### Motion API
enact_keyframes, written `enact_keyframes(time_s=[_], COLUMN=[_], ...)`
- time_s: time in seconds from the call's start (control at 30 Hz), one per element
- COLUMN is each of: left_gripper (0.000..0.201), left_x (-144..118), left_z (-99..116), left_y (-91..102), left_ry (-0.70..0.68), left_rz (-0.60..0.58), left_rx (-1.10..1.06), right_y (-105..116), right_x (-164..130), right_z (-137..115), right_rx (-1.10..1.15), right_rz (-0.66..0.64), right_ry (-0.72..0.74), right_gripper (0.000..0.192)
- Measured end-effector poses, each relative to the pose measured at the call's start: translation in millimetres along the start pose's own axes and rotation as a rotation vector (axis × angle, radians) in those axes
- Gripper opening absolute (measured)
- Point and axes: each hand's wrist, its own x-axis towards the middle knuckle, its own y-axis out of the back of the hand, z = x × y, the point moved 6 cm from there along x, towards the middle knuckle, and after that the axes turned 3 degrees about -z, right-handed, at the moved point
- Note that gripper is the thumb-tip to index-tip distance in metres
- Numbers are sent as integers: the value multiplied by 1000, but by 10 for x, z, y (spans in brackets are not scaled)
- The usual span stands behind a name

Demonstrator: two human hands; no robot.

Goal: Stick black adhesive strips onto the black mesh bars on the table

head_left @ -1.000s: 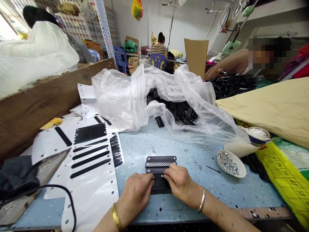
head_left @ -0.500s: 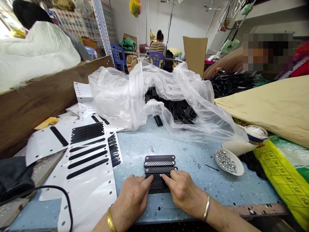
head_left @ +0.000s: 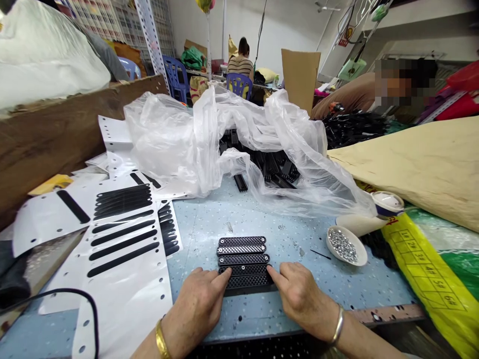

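Several black strips with a diamond-textured face (head_left: pixel 242 250) lie stacked in rows near the table's front edge. Small silver rings show at the ends of the upper three, and one ring (head_left: pixel 243 268) sits mid-length on the fourth. My left hand (head_left: pixel 202 296) presses its index fingertip on the left end of that fourth strip; its other fingers curl under. At the opposite end, my right hand (head_left: pixel 303 294) has its index fingertip against the strip's right tip, the remaining fingers folded in. Whether either hand pinches a small piece is hidden.
A white bowl of small silver pieces (head_left: pixel 346 245) stands to the right. White sheets with black strips (head_left: pixel 123 294) lie left. Behind, a clear plastic bag (head_left: pixel 168 149) holds more black parts (head_left: pixel 273 167). A black cable (head_left: pixel 93 309) curves at lower left. Other people sit beyond.
My right hand has moved right, from beside the ring in the middle of the fourth strip to that strip's right end. My left hand stays at the left end. The whole view has shifted slightly.
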Motion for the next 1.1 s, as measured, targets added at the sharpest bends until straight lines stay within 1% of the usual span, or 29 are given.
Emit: enact_keyframes(time_s=[0.13, 0.3, 0.4, 0.57, 0.63, 0.8, 0.93, 1.03, 1.1], left_gripper=[36, 37, 38, 37, 37, 39, 41, 39, 38], left_x=[13, 11, -6, -55, -75, -102, -94, -86, -83], left_z=[3, 11, -1, -63, -82, -92, -77, -73, -102], left_y=[5, 9, 4, 23, 43, 100, 102, 89, 80], left_ry=[0, 7, 7, 29, 37, 31, 19, 3, 4], left_rz=[-16, -25, -64, -128, -129, -87, -85, -81, -101], left_rx=[-8, -11, -9, 22, 25, -15, 10, -40, -105], right_y=[8, 6, -24, -38, -26, -14, -30, -41, -48], right_x=[-23, -46, -70, -87, -83, -83, -91, -92, -92], right_z=[29, 45, 42, 22, 17, 16, 14, 8, 4], right_rx=[8, 105, 151, 133, 126, 110, 106, 114, 124], right_rz=[-16, 28, 56, 100, 114, 132, 131, 129, 129], right_ry=[-11, -19, -17, -3, 2, 9, 17, 25, 28], right_gripper=[42, 38, 37, 41, 42, 44, 45, 45, 46])
